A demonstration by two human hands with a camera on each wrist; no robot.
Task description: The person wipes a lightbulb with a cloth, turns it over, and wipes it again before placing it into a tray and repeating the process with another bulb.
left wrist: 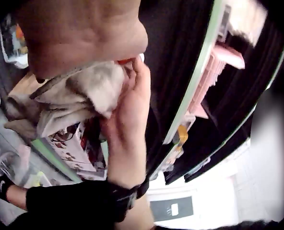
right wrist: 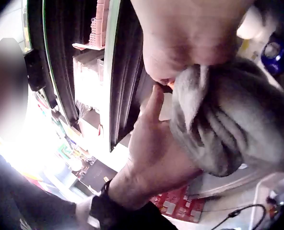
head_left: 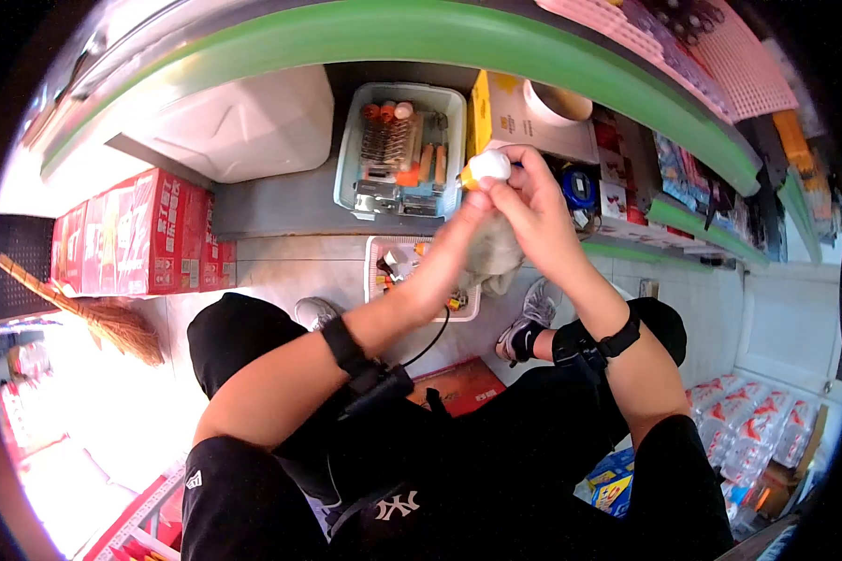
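A small white-and-yellow object with a rounded white end (head_left: 489, 168) is held up between both hands in the head view. My right hand (head_left: 541, 210) pinches its white part with thumb and fingers. From the other side, my left hand (head_left: 447, 251) has its thumb and fingers at the yellow end, partly hidden. A grey-beige cloth (head_left: 496, 254) hangs below and between the hands; its folds (left wrist: 82, 93) lie against the right palm (left wrist: 128, 115) in the left wrist view. Which fingers grip the cloth is unclear.
A light-blue bin (head_left: 346, 173) of tools sits on the lower shelf beside a yellow box (head_left: 480, 112). On the floor stands a white basket (head_left: 372, 271) of small items. A green shelf edge (head_left: 384, 35) runs overhead; red cartons (head_left: 126, 238) and a broom (head_left: 112, 327) are left.
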